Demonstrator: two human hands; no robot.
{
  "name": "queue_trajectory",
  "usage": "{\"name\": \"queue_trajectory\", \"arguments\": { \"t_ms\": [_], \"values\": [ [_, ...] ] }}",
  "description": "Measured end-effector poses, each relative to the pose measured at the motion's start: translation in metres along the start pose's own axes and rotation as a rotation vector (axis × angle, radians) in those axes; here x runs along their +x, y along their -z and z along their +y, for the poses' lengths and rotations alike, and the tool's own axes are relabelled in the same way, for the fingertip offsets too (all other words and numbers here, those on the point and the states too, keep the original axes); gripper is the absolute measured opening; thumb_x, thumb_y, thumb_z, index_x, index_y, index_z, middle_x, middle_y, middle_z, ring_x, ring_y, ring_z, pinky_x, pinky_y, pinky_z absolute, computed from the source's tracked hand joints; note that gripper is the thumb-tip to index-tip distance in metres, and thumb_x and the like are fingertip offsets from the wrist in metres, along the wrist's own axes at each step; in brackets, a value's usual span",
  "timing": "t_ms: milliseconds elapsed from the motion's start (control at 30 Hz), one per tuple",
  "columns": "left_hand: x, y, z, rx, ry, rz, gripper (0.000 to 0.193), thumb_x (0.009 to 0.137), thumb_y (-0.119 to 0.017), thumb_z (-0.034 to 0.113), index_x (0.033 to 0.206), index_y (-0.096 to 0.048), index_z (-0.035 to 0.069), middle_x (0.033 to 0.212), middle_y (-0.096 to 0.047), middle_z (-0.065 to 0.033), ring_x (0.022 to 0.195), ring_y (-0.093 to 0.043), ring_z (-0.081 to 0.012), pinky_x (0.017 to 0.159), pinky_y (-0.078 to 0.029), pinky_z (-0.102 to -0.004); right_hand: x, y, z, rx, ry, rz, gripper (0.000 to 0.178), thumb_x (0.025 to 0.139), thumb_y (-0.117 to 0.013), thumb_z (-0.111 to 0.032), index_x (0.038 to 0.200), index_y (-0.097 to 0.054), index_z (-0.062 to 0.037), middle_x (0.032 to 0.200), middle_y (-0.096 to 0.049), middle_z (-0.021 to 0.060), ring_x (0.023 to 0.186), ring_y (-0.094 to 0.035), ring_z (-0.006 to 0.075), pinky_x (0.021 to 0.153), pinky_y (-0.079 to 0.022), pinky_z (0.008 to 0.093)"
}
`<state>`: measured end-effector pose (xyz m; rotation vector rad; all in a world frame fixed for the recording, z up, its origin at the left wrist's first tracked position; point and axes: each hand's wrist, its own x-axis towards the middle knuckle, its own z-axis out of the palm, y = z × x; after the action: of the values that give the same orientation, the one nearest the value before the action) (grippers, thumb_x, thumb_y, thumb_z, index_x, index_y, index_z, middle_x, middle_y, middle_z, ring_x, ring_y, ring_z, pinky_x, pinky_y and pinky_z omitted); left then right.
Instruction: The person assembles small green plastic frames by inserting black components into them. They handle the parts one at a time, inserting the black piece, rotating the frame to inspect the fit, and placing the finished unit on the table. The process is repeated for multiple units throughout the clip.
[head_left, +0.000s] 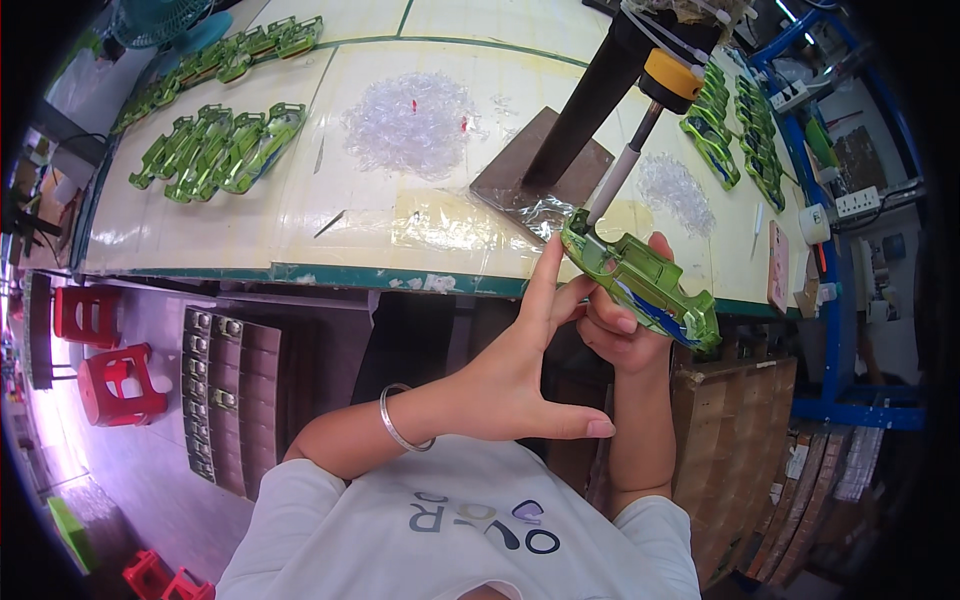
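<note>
A green plastic toy car body shell [650, 280], with blue and white decoration along its lower side, is held tilted at the table's front edge. My right hand [625, 335] grips it from below, fingers curled and one fingertip showing past its far side. My left hand [510, 365], with a silver bangle at the wrist, is open. Its index finger reaches up to the shell's upper left end, and its thumb is stretched out away from the shell. A grey rod [613, 185] slants down from a yellow collar [672, 80], and its tip meets the shell's upper left end.
A dark post on a brown base plate [515, 165] stands behind the shell. Clear plastic scraps [410, 122] are heaped on the table [260, 235]. Green shells [235, 150] stand in rows at left and more [710, 130] at right. Red stools [125, 385] sit on the floor.
</note>
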<state>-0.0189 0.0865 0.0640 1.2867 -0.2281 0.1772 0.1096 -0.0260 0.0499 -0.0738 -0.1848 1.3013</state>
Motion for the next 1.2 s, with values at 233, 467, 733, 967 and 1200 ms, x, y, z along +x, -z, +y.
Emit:
{"name": "queue_trajectory", "arguments": {
  "t_ms": [233,467,733,967,1200],
  "values": [
    [0.002,0.0,0.004,0.0,-0.003,-0.022,0.122,0.063,-0.073,0.032,0.123,0.028,-0.001,0.134,-0.012,-0.0269,0.126,-0.014,-0.0305,0.1,-0.017,-0.0362,0.0,-0.002,0.0,-0.005,0.002,0.0,0.061,0.085,-0.025,-0.046,0.108,-0.045,0.0063,0.083,-0.055,0.0211,0.052,-0.049,0.0212,0.033,-0.035,0.0278],
    [0.002,0.002,0.003,-0.009,0.003,-0.018,0.122,0.063,-0.073,0.032,0.124,0.028,0.001,0.135,-0.011,-0.0262,0.127,-0.012,-0.0303,0.1,-0.017,-0.0378,0.001,-0.002,0.001,-0.038,0.001,0.027,0.06,0.085,-0.025,-0.047,0.106,-0.046,0.0051,0.081,-0.055,0.02,0.052,-0.049,0.0211,0.034,-0.035,0.028],
    [-0.004,0.003,-0.007,-0.319,0.118,0.166,0.113,0.061,-0.074,0.018,0.133,0.013,0.01,0.132,-0.025,-0.0197,0.122,-0.026,-0.0277,0.098,-0.022,-0.0388,-0.001,-0.001,0.014,-0.037,-0.001,0.282,0.056,0.083,-0.031,-0.051,0.097,-0.053,-0.0011,0.07,-0.055,0.0193,0.048,-0.049,0.0231,0.037,-0.037,0.0296],
    [-0.041,0.017,-0.012,-0.233,0.457,0.127,0.068,0.069,-0.065,0.008,0.126,-0.03,0.002,0.109,-0.051,-0.0175,0.1,-0.052,-0.0225,0.086,-0.04,-0.0323,-0.079,0.014,0.004,0.109,-0.039,0.346,0.059,0.083,-0.032,-0.053,0.113,-0.043,-0.0031,0.087,-0.052,0.0289,0.06,-0.058,0.0337,0.049,-0.05,0.0362],
    [-0.049,0.08,0.002,0.655,-0.15,0.703,0.013,0.078,-0.054,0.002,0.09,-0.053,-0.003,0.083,-0.058,-0.0091,0.076,-0.054,-0.0126,0.07,-0.042,-0.0229,-0.078,-0.022,-0.139,-0.965,0.614,0.641,0.036,0.087,-0.042,-0.021,0.119,-0.038,-0.0041,0.1,-0.053,0.0084,0.081,-0.054,0.0196,0.068,-0.049,0.0358]
  ]
}}
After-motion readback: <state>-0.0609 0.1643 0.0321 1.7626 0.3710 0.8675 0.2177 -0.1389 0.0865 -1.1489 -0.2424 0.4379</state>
